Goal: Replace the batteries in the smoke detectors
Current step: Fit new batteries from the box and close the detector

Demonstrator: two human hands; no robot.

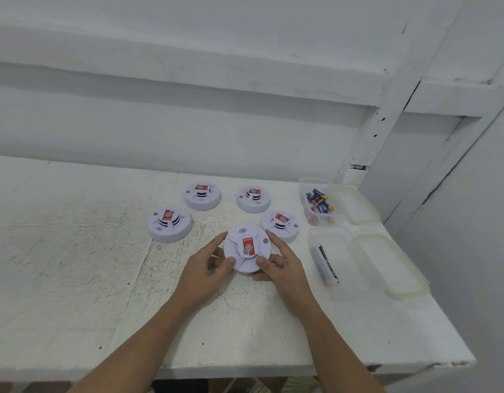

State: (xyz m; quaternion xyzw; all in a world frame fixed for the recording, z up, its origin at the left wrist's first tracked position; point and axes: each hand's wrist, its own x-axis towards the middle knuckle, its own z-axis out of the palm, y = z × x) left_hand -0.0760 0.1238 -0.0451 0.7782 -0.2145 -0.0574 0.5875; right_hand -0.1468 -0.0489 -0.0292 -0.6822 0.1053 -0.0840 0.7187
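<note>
Smoke detectors: five white discs with red labels on the white counter (75, 265). The four resting detectors (203, 195) form an arc at the back.
Counter edges: the front edge runs under the forearms and the right edge lies just past the containers. There is wide bare room to the left for setting parts down.
Near container (330, 231): clear and open, with dark batteries (326, 263) inside.
Far container (316, 181): clear and open, with blue-and-yellow batteries (320, 199) inside.
Held smoke detector (246, 252): nearest the person, between both hands, label up. I cannot tell whether it rests on the counter or is raised.
Handling: probably light, stiff plastic with a smooth rim. Opposite rim edges look like the best hold, and a twist likely frees the base.
Left grip (208, 272): thumb and fingers clamped on the left rim.
Right grip (284, 268): thumb and fingers clamped on the right rim.
</note>
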